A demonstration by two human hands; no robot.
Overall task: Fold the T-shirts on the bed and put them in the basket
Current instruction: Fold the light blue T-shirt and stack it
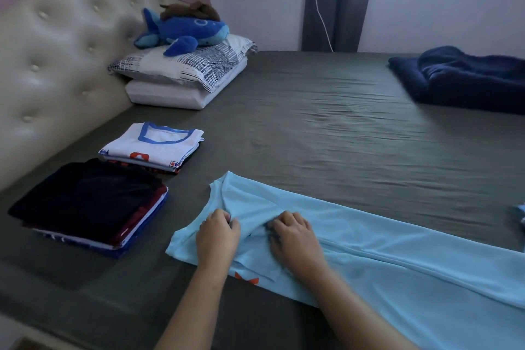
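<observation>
— Progress so far? Two piles of folded shirts on the bed [326,128] near the headboard [56,65]: a dark stack [88,203] nearest, a white-topped stack [154,146] just behind it.

— And the shirt in hand?

— Light blue shirt [369,241], stretched long across the near edge of the bed, sides apparently turned in already. Left hand [217,236] and right hand [295,236] both on its collar end, fingers curled down into the cloth; grip of each closed on a pinch of fabric, by the look of it.

— So mid-fold?

— Probably. Lengthwise folding still to do on this one, judging by how long it lies.

— Any basket?

— None in view. Nothing put away yet, as far as can be told; both stacks still to carry over.

— More shirts waiting?

— Hard to say. Scrap of blue cloth [521,213] at the right edge, too cut off to identify. Dark blue bundle [466,79] far right, possibly a blanket rather than a shirt.
</observation>
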